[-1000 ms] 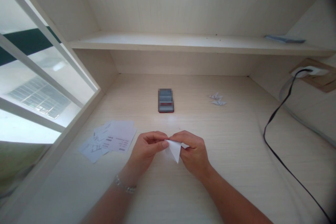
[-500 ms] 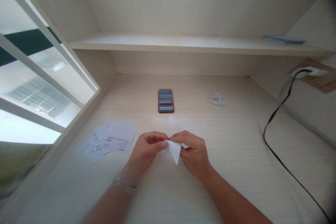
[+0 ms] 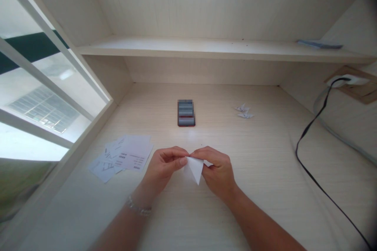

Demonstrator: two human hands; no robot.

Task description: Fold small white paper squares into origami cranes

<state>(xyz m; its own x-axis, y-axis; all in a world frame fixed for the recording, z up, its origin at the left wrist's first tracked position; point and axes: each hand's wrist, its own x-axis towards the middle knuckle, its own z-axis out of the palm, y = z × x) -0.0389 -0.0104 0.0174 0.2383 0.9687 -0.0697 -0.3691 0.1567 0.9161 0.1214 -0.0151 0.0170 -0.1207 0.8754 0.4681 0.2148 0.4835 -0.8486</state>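
Head view shows our left hand (image 3: 162, 170) and right hand (image 3: 218, 174) together above the pale wood-grain desk (image 3: 265, 145), fingertips meeting and clamped on a piece of folded white paper (image 3: 194, 169). The paper sits between the hands, lifted off the desk toward its near side, with a pointed triangular flap hanging toward us and a small corner showing past the right hand's fingers. We read this two-handed pinch as a way of keeping the layers lined up and stopping the fold from springing open. Neither hand seems to need the desk for support.

Just left of the left hand lies a loose, overlapping spread of printed paper sheets (image 3: 120, 159), close enough to reach easily. Farther away, at the middle of the desk, lies a phone (image 3: 186, 113), its face blurred. Off to the far right sit two small folded paper pieces (image 3: 244, 111). A black cable (image 3: 296, 153) runs from a wall socket (image 3: 350, 80) down the right side, well apart from our hands. A bracelet (image 3: 138, 208) circles the left wrist.

Set against the frame a second earlier, our grip looks much the same, though the paper's point now hangs slightly lower and farther left.
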